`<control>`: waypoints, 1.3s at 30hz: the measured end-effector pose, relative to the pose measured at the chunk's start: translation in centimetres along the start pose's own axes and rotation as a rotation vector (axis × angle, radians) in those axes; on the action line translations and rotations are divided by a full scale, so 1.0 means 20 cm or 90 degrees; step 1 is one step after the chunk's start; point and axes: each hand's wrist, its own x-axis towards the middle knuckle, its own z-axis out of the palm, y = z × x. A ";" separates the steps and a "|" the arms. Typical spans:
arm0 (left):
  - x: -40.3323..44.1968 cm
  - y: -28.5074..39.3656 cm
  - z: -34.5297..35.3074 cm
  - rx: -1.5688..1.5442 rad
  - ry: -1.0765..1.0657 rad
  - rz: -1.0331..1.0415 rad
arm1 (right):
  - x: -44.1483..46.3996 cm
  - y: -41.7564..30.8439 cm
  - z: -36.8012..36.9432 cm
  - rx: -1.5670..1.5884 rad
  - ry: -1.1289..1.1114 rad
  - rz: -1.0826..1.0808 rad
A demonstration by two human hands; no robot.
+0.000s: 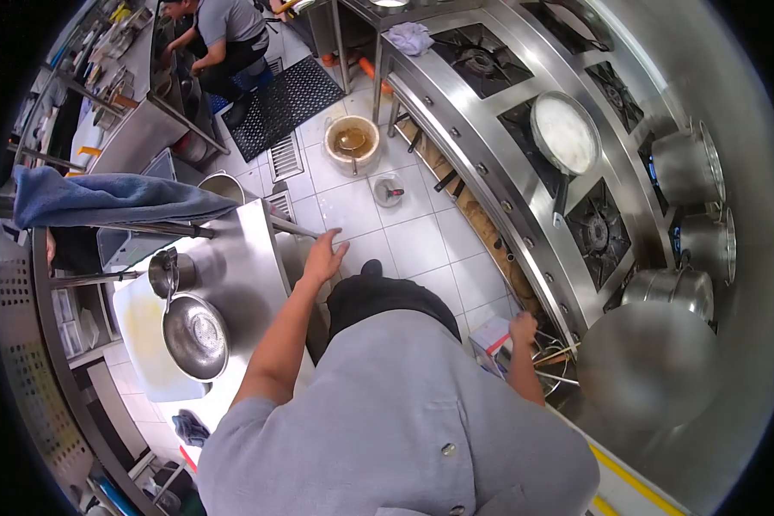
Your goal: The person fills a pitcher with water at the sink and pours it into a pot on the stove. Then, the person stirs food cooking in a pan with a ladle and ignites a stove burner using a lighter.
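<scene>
In the head view, the left hand has its fingers spread, holding nothing, just beside the steel table. The right hand is curled near a box by the stove; I can't quite tell if it grips anything.

box: pale, red-striped | shirt: grey | towel: blue | mat: black
</scene>
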 end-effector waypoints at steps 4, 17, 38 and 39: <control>-0.08 0.16 -0.24 -0.014 0.209 0.041 | 0.24 -0.53 0.09 0.054 -0.023 -0.289; -0.35 0.01 -0.48 0.188 0.428 -0.327 | 0.26 -1.74 0.15 0.047 -0.209 -0.633; 0.08 0.08 -0.42 0.358 0.400 -0.571 | 1.12 -2.71 -0.02 -0.091 -0.224 -0.746; 0.07 0.07 -0.43 0.364 0.403 -0.559 | 1.08 -2.73 -0.06 -0.089 -0.205 -0.749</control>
